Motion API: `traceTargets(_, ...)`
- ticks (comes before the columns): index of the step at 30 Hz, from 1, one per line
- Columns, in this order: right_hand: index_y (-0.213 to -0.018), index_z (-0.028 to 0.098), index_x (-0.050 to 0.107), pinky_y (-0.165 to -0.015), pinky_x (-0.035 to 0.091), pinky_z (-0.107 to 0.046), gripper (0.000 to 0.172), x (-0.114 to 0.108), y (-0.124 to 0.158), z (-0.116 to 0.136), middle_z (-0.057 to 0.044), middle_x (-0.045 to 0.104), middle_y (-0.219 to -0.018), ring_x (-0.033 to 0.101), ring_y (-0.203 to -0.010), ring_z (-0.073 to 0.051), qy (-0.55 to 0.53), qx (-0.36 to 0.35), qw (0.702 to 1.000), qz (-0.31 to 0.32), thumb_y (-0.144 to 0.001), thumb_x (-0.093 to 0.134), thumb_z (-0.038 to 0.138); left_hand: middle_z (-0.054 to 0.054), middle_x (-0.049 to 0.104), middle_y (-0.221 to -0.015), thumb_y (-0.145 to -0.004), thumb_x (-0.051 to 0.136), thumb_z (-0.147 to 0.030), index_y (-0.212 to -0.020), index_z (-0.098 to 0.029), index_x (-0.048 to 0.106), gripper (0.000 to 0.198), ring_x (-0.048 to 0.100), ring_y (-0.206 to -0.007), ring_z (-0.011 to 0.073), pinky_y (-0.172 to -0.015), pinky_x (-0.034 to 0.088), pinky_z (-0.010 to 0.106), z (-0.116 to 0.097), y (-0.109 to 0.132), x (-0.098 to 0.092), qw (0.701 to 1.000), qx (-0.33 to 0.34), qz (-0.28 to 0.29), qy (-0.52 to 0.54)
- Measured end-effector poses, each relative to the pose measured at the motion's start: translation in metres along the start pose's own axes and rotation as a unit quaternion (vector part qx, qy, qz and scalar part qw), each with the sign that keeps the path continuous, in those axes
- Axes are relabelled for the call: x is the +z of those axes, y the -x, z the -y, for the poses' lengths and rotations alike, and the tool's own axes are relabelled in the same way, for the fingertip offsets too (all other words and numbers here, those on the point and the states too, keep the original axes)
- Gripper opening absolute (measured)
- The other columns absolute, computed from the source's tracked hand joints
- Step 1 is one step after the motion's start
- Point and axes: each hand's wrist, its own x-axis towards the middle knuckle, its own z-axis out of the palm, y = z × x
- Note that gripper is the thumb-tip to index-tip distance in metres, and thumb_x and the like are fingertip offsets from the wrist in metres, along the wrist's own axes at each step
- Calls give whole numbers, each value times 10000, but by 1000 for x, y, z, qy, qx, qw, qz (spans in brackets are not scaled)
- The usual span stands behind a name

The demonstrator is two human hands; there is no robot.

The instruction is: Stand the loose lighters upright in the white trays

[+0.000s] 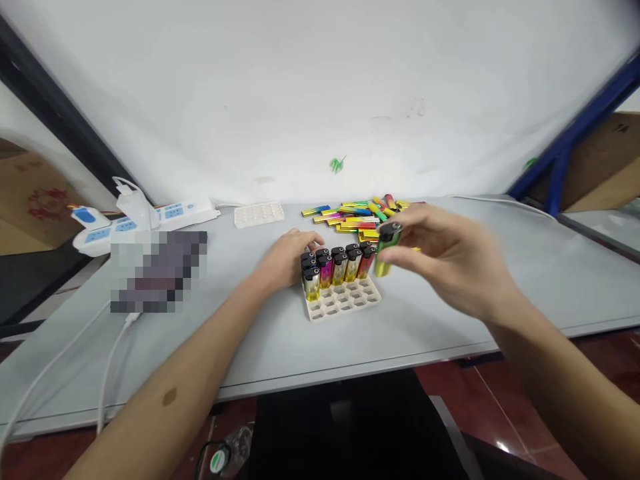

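Note:
My right hand (pixel 440 253) pinches an upright lighter (pixel 384 257), green shading to yellow with a black top, between thumb and fingers, just right of a pale moulded tray (pixel 345 305). Metallic lighters with black tops stand in the tray's rear slots, among them a magenta one (pixel 326 272) and a red one (pixel 367 262). A silver-yellow lighter (pixel 313 285) stands farther forward at the left side. The front slots hold nothing. My left hand (pixel 293 257) curls around the tray's far left corner, its fingers behind the lighters; part of its grip is hidden.
A loose pile of colourful lighters (pixel 355 217) lies near the wall. Another pale tray (pixel 259 214) rests at the back left. On the left are a white power strip (pixel 173 213), a pixelated dark object (pixel 160 270) and white cables (pixel 107 363). The table's front edge (pixel 350 370) runs nearby.

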Motion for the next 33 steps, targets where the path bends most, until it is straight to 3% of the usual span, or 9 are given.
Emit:
traceTargets(3, -1045, 245, 672, -699, 578, -327, 211, 22, 7, 9, -30, 722, -979, 694, -793, -182, 56, -5, 997, 59, -859, 760, 291, 34, 744, -997, -777, 627, -156, -1088, -202, 643, 315, 610, -988, 243, -814, 459, 338, -2, 1, -2, 1000, 8, -5, 7)
traceTargets(7, -1044, 265, 636, -672, 571, -330, 193, 49, 12, 2, -36, 732, -975, 714, -785, -199, 120, 10, 988, 96, -875, 728, 242, 37, 748, -1006, -757, 650, -177, -1090, -208, 635, 335, 611, -1005, 260, -815, 459, 349, -3, 3, -4, 1000, 8, -8, 5)
traceTargets(12, -1088, 288, 593, -658, 530, -321, 242, 61, 18, -12, -27, 728, -984, 700, -755, -198, 151, 46, 980, 122, -880, 707, 240, 34, 748, -1000, -782, 604, -179, -1075, -226, 633, 299, 613, -1013, 267, -827, 461, 365, -1, 3, -2, 1000, 17, -11, 9)
traceTargets(19, -1068, 256, 702, -513, 335, -274, 169, 64, 19, -7, -62, 653, -940, 558, -665, -146, 317, -98, 940, 76, -969, 581, 320, 34, 739, -989, -743, 662, -192, -1063, -217, 634, 323, 608, -1001, 269, -805, 455, 349, -1, 2, -2, 1000, 9, -2, 4)
traceTargets(22, -1016, 244, 733, -532, 358, -286, 206, 56, 10, -7, -66, 630, -901, 554, -704, -161, 322, -150, 934, 40, -973, 570, 361, 28, 741, -988, -751, 643, -179, -1052, -218, 638, 303, 604, -993, 267, -818, 450, 352, 0, 2, -1, 1000, 12, -8, 4)
traceTargets(25, -934, 243, 725, -660, 447, -331, 221, 36, -9, -22, -70, 644, -886, 594, -811, -201, 289, -165, 943, -23, -977, 536, 347, 24, 745, -987, -763, 590, -133, -1071, -220, 642, 324, 602, -1003, 265, -823, 452, 352, 1, 1, 0, 1000, 6, -9, 5)
traceTargets(29, -854, 231, 668, -721, 450, -366, 289, -2, -37, -69, -64, 668, -838, 586, -754, -201, 273, -60, 954, -110, -1004, 454, 355, 38, 744, -1032, -749, 570, -107, -1105, -211, 632, 376, 617, -1039, 266, -846, 471, 364, 1, 1, -1, 1000, -11, 5, 11)
traceTargets(31, -834, 226, 653, -705, 449, -369, 288, -16, -42, -93, -58, 683, -807, 576, -703, -197, 272, -2, 958, -92, -990, 477, 393, 36, 744, -1041, -745, 572, -111, -1105, -217, 632, 380, 626, -1054, 264, -863, 480, 369, -1, 1, -3, 1000, -19, 8, 14)
traceTargets(33, -794, 224, 644, -734, 455, -392, 289, -23, -40, -112, -65, 684, -796, 594, -749, -223, 287, 2, 957, -39, -966, 505, 409, 37, 745, -1029, -745, 575, -118, -1096, -218, 639, 371, 633, -1060, 262, -867, 488, 367, -4, 0, -4, 999, -34, 11, 15)
